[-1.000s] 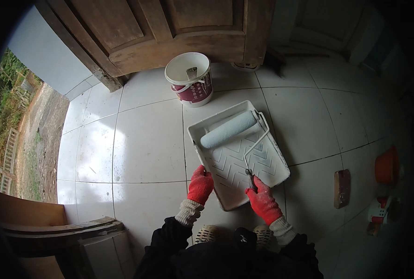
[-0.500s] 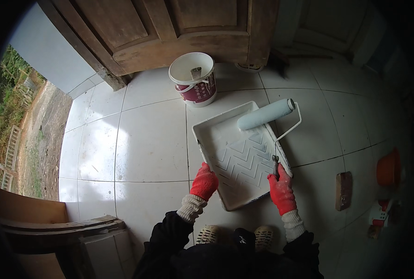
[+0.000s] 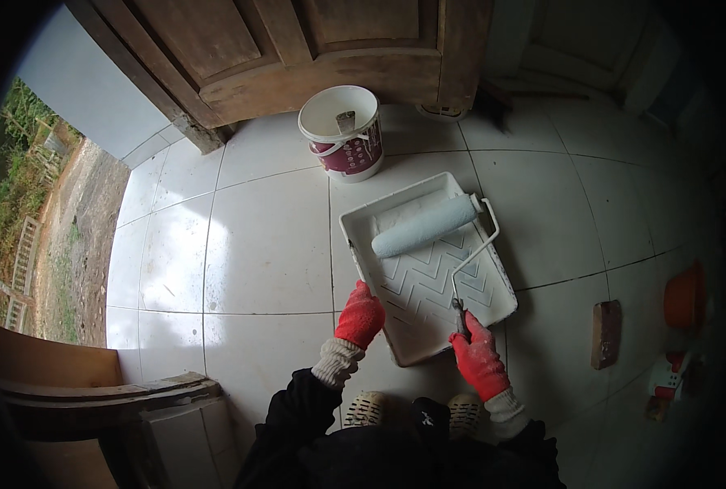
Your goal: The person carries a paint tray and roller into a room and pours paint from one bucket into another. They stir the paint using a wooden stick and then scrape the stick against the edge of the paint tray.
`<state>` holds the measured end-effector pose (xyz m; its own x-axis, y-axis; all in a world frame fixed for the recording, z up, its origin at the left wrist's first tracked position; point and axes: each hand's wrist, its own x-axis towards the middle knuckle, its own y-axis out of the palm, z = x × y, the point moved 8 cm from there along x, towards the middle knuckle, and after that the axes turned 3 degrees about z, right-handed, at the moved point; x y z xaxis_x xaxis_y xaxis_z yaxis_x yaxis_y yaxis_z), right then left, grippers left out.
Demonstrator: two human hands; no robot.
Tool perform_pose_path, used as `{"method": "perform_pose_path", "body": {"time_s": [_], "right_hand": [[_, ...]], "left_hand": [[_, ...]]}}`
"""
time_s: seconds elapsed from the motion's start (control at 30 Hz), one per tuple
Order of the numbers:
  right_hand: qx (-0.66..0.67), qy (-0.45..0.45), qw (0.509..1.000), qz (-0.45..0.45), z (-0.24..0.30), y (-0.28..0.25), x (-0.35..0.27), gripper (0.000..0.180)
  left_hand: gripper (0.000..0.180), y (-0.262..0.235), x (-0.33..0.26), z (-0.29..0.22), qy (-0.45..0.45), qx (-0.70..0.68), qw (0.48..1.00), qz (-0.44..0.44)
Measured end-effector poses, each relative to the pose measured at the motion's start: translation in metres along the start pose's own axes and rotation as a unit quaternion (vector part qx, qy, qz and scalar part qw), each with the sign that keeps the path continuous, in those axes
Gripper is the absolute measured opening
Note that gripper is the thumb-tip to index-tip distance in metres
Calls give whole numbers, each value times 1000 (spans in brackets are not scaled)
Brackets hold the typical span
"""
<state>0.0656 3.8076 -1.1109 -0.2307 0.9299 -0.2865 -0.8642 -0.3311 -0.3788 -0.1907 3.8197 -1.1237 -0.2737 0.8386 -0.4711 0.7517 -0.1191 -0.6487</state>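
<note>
Right hand [image 3: 478, 359] grips the paint roller [image 3: 425, 226], its pale sleeve lying across the white ribbed tray [image 3: 363, 226]. Left hand [image 3: 360, 315] clasps the tray's near-left rim. Open tiled floor [image 3: 265, 244] lies left; bucket [image 3: 342, 133] beyond.

Glossy white floor tiles [image 3: 265, 244] under a ribbed plastic paint tray [image 3: 428, 285]. Fuzzy roller sleeve [image 3: 425, 226] (bare metal frame). Weathered wooden door [image 3: 297, 49], knitted gloves.
</note>
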Motion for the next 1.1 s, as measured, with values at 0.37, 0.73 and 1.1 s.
{"method": "perform_pose_path", "body": {"time_s": [0.37,0.73,1.1], "right_hand": [[170,112,979,-31,17,-17,27,40],[177,97,977,64,24,30,10,32],[319,214,916,112,23,28,-25,7]], "left_hand": [[46,6,3,13,62,-30,994,-79],[52,19,10,23,-3,-62,997,-40],[43,-1,-2,6,21,-79,995,-60]]}}
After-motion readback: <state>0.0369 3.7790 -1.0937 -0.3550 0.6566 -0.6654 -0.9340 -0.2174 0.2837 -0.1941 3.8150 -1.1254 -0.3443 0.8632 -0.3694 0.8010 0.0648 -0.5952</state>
